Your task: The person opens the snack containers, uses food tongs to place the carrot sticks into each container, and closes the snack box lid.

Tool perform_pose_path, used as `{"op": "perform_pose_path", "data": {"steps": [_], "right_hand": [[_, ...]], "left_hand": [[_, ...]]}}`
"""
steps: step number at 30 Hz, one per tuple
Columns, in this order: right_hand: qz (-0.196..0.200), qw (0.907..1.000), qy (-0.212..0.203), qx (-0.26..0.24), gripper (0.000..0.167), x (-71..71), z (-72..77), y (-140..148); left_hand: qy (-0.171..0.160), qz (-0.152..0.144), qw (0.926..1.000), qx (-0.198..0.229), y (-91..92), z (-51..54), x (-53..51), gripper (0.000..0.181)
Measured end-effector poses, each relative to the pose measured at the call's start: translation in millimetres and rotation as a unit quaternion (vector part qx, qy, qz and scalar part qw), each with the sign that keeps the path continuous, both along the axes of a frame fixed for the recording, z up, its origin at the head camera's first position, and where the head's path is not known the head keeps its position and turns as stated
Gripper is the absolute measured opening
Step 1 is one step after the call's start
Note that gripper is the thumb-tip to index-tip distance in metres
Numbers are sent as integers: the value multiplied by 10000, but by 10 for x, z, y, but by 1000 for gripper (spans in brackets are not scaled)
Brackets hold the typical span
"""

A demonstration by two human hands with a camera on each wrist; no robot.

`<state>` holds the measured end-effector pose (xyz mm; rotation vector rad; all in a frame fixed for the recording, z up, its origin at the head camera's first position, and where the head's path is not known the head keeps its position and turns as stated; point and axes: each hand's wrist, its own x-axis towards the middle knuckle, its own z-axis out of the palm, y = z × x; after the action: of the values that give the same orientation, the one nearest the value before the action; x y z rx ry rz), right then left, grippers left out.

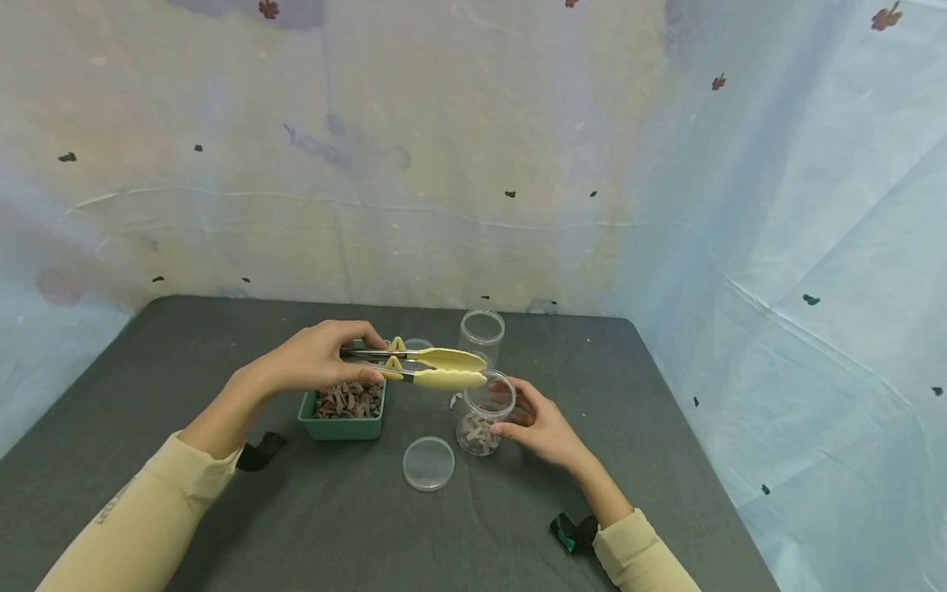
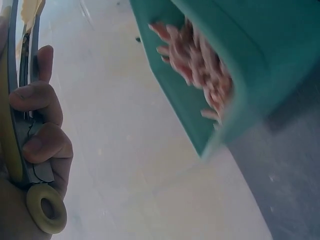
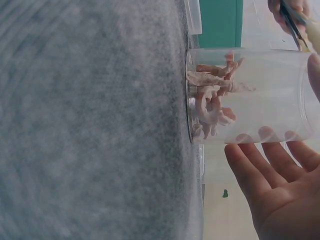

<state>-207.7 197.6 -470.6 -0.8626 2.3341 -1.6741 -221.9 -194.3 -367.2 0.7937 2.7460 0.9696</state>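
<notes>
My left hand grips yellow-tipped metal tongs, held level above the table with their tips over the rim of a clear jar. Brownish curled pieces lie in the jar's lower part. My right hand holds the jar from its right side, thumb in front and fingers behind. Under my left hand stands a green tub filled with similar pieces. Whether the tongs hold a piece, I cannot tell.
Behind the held jar stands another clear jar. A round clear lid lies in front, between tub and jar; another is partly hidden behind the tongs. A loose piece lies left of the held jar.
</notes>
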Motion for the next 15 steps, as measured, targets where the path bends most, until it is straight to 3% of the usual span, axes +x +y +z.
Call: {"op": "perform_pose_path", "data": {"steps": [6, 15], "right_hand": [[-18, 10000, 39, -17, 72, -10, -15, 2], [6, 10000, 29, -10, 72, -13, -41, 9]], "left_hand": [[326, 252, 9990, -148, -300, 89, 62, 44], [539, 830, 9883, -1162, -793, 254, 162, 54]]}}
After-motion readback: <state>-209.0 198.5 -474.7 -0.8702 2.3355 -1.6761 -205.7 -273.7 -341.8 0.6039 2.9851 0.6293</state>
